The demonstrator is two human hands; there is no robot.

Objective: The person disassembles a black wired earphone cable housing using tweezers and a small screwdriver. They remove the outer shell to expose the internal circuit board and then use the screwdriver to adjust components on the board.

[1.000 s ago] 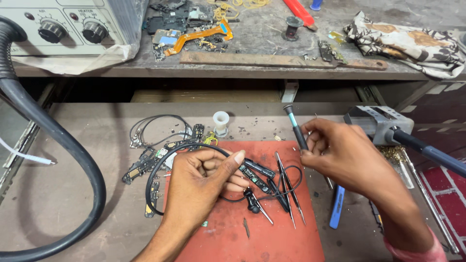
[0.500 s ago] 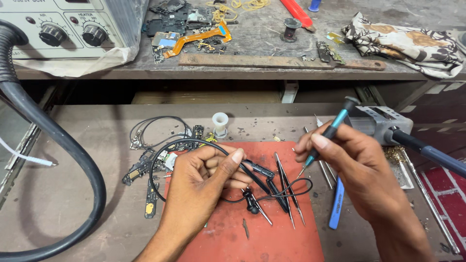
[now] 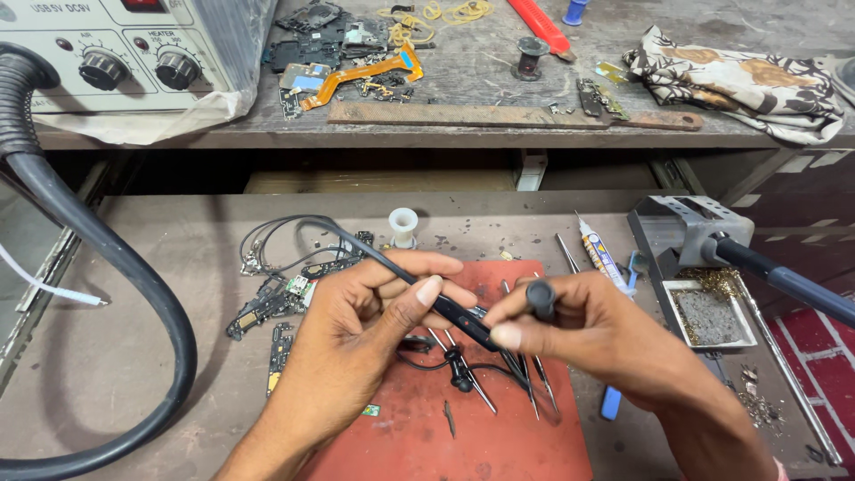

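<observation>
Red mat [image 3: 419,436] lay nearest on the desk [image 3: 134,356]. Left hand [image 3: 356,347] pinched a black cable part [image 3: 454,313]. Right hand [image 3: 592,334], earlier holding its screwdriver [image 3: 540,298] tilted, now stood it tip-down; work engaged. Beyond: white glue tube [image 3: 598,251], grey rework station [image 3: 107,53].

Brown bench [image 3: 160,267] carries red mat [image 3: 499,445], black hose [image 3: 134,294], white spool [image 3: 403,226], circuit boards [image 3: 267,307], glue tube [image 3: 598,251], solder stand [image 3: 699,232].
</observation>
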